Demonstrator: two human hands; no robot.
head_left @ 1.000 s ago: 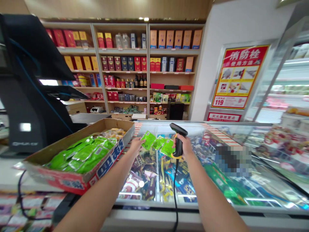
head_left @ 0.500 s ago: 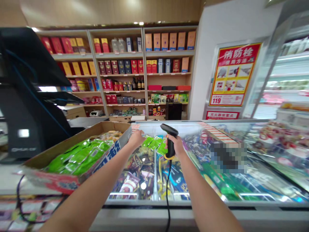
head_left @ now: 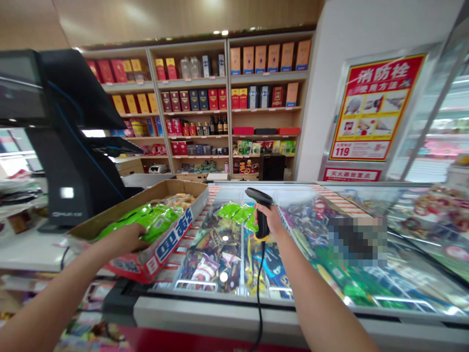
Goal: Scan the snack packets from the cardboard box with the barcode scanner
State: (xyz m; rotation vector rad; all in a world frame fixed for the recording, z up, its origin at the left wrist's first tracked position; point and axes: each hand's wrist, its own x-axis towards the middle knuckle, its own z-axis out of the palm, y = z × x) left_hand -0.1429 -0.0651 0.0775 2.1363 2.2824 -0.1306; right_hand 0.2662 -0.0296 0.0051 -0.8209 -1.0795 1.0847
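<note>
Black corded barcode scanner (head_left: 261, 220), yellow ring, in right hand (head_left: 273, 220).

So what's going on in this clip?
A person stands at a shop counter. Their right hand holds a corded barcode scanner upright above a glass-topped freezer. Their left hand is down on the green packets in a cardboard box, which sits beside the freezer. A few more green packets lie near the scanner.
</note>
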